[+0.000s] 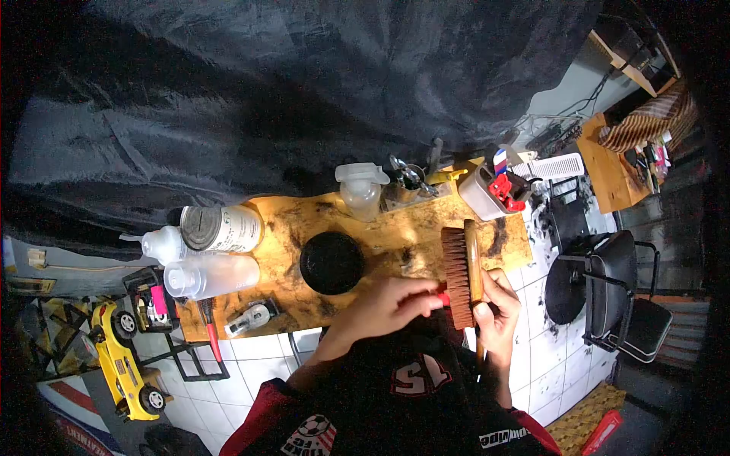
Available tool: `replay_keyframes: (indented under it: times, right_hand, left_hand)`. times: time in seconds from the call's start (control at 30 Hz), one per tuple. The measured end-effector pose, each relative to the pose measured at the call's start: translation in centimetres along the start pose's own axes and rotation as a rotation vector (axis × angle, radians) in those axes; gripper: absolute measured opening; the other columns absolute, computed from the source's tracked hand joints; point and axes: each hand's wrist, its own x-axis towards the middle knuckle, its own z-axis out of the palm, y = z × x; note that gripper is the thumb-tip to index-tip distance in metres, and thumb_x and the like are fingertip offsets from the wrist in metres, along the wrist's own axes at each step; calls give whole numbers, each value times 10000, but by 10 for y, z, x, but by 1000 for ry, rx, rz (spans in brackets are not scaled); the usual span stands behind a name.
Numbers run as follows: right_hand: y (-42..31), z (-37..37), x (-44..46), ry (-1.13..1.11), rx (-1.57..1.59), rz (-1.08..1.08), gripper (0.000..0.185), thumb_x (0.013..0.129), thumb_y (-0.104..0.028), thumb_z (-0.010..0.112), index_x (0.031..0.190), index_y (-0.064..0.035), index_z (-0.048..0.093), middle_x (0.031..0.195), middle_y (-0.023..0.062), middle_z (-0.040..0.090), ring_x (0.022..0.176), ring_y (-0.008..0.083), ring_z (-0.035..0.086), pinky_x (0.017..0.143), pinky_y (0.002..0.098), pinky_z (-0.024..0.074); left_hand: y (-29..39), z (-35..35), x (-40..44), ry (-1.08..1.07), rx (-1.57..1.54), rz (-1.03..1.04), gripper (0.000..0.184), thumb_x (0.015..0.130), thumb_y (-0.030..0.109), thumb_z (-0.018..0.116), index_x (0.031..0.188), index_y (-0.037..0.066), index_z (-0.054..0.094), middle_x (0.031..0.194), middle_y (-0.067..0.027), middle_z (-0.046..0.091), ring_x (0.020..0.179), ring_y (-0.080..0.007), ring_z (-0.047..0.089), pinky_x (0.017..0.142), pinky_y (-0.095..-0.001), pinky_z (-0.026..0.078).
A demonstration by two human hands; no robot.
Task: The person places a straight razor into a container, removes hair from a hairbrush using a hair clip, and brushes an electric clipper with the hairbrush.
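My right hand (498, 308) is closed round a wooden-backed brush (473, 262) with reddish-brown bristles, held upright over the right part of the wooden table. The bristles face left, toward my left hand (391, 304). That hand is closed on a small red object (441, 299) right beside the lower bristles; its kind is mostly hidden by my fingers, and I cannot tell whether it touches them. A round black dish or pad (331, 263) lies on the table (414, 235) beyond my left hand.
A spray bottle (220, 275), a tin can (220, 228) and a hair clipper (252, 318) are at left. A clear container (360, 190) and a holder with tools (487, 194) stand along the back. A black chair (612, 266) is at right, a yellow toy car (122, 365) lower left.
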Motion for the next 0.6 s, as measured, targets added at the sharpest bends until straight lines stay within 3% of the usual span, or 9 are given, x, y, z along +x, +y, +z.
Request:
replay_keyframes:
  times: [0.03, 0.1, 0.17, 0.23, 0.3, 0.37, 0.47, 0.57, 0.6]
  right_hand:
    - [2, -2, -1, -9, -11, 5, 491, 792, -287, 664, 1124, 69, 603, 833, 82, 536, 725, 155, 500, 629, 262, 407]
    - [6, -3, -3, -29, -13, -7, 485, 777, -265, 678, 1120, 69, 604, 829, 83, 536, 707, 154, 501, 606, 267, 406]
    - [3, -1, -4, -92, -34, -6, 477, 758, -236, 699, 1110, 73, 605, 826, 89, 540, 699, 157, 507, 595, 269, 409]
    - [0, 6, -1, -108, -57, -25, 465, 752, -212, 709, 1105, 74, 606, 836, 100, 551, 708, 155, 513, 605, 264, 413]
    - [0, 11, 0, -25, -55, -26, 450, 763, -207, 704, 1105, 69, 608, 840, 102, 559, 722, 153, 519, 617, 256, 416]
    - [-1, 12, 2, -21, -78, -3, 442, 771, -198, 702, 1118, 59, 609, 842, 95, 565, 737, 150, 519, 629, 254, 418]
    - [1, 11, 2, 74, -118, 10, 460, 773, -206, 709, 1146, 42, 606, 838, 72, 566, 730, 133, 509, 624, 252, 418]
    - [1, 4, -2, 67, -111, 53, 463, 768, -213, 714, 1140, 42, 610, 836, 72, 567, 722, 128, 507, 618, 249, 416]
    - [1, 3, -2, 56, -92, 53, 474, 753, -217, 724, 1134, 43, 614, 833, 73, 569, 714, 129, 506, 615, 247, 414]
  left_hand:
    - [-1, -6, 0, 86, -9, 47, 211, 915, 200, 572, 970, 5, 630, 690, -58, 631, 599, -85, 573, 550, -254, 443]
    - [6, -18, -3, 67, -201, -71, 204, 910, 191, 580, 974, 4, 631, 693, -50, 633, 599, -81, 572, 550, -249, 445]
    - [8, -18, -2, 38, -201, -139, 187, 906, 181, 586, 951, 8, 637, 700, -46, 637, 590, -86, 575, 548, -244, 446]
    - [4, -9, 0, -90, -1, 57, 172, 904, 171, 586, 906, 11, 647, 698, -53, 642, 575, -104, 583, 543, -257, 449]
    - [4, -5, 2, -186, 80, 54, 200, 878, 227, 606, 836, 36, 647, 692, -99, 633, 601, -184, 612, 564, -307, 457]
    - [4, 0, 1, -197, 216, 115, 215, 869, 250, 608, 841, 38, 639, 689, -105, 627, 613, -213, 615, 570, -319, 458]
    - [-1, 3, 2, -120, 126, 54, 212, 878, 249, 601, 879, 40, 639, 687, -101, 629, 620, -224, 624, 574, -324, 460]
    - [7, -7, 0, 63, -40, -57, 187, 893, 186, 600, 936, 6, 630, 735, -78, 661, 646, -129, 628, 584, -264, 472]
    - [4, -10, 0, 118, -74, 30, 185, 886, 141, 610, 989, -11, 629, 755, -69, 662, 669, -88, 620, 588, -235, 473]
